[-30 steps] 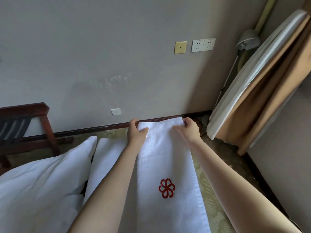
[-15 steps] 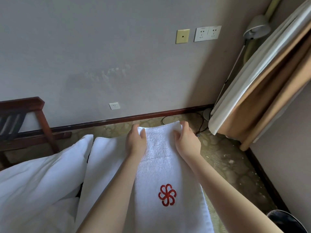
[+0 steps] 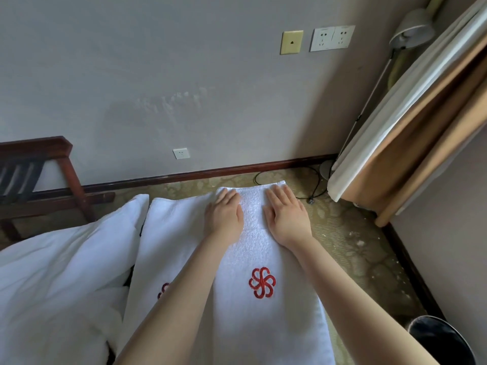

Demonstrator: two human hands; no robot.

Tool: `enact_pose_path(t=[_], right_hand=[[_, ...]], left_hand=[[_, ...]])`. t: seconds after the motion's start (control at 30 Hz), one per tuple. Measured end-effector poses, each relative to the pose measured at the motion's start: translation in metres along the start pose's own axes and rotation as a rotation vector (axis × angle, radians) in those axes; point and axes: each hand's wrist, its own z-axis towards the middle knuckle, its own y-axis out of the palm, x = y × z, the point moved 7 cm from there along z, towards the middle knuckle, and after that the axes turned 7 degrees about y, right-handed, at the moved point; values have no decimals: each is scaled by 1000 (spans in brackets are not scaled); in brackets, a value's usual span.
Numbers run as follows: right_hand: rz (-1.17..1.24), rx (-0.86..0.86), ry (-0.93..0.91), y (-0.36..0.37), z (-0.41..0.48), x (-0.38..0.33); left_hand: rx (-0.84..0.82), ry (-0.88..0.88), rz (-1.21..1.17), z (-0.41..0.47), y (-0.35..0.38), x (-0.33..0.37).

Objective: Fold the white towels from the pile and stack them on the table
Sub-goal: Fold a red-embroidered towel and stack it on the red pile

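A long white towel [image 3: 266, 320] with a red flower emblem lies folded lengthwise in front of me, its far end near the floor edge. My left hand [image 3: 224, 212] lies flat on the far left part of it, fingers straight. My right hand [image 3: 286, 214] presses flat on the far right part. Under and left of this towel lies another white towel [image 3: 171, 233] with a partly hidden red emblem.
White bedding [image 3: 60, 272] is bunched at the left. A dark wooden rack [image 3: 52, 175] stands by the wall. A curtain [image 3: 411, 133], a floor lamp [image 3: 411, 30] and a cable [image 3: 313, 191] fill the right corner. A black bin [image 3: 442, 341] sits at lower right.
Both hands let go of the towel's far corners, lowered it flat, and now press on it with straight fingers. The view tilted down.
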Motion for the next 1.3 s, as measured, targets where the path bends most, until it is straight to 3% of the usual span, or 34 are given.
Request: enact_pose_path(t=[0.17, 0.33, 0.63, 0.83, 0.97, 1.03, 1.1, 1.2, 1.3], right_hand=[[-58, -61, -10, -12, -3, -6], [10, 28, -29, -44, -39, -15], [39, 58, -116, -49, -180, -22], [-59, -86, -94, -2, -257, 9], [39, -26, -31, -15, -266, 22], [90, 97, 73, -29, -273, 34], [125, 171, 206, -36, -283, 46], [232, -12, 351, -22, -293, 57], [297, -105, 401, -15, -301, 62]], left_hand=[[-152, -108, -60, -5, -9, 4], [38, -159, -152, -53, -47, 22], [170, -77, -200, -187, -56, 64], [-70, -56, -112, -266, -1, 73], [-35, -165, -84, -273, -16, 70], [54, -305, -182, -282, -28, 65], [44, -453, -435, -294, -26, 62], [-38, -648, -773, -310, -12, 66], [-77, -688, -819, -315, -8, 68]])
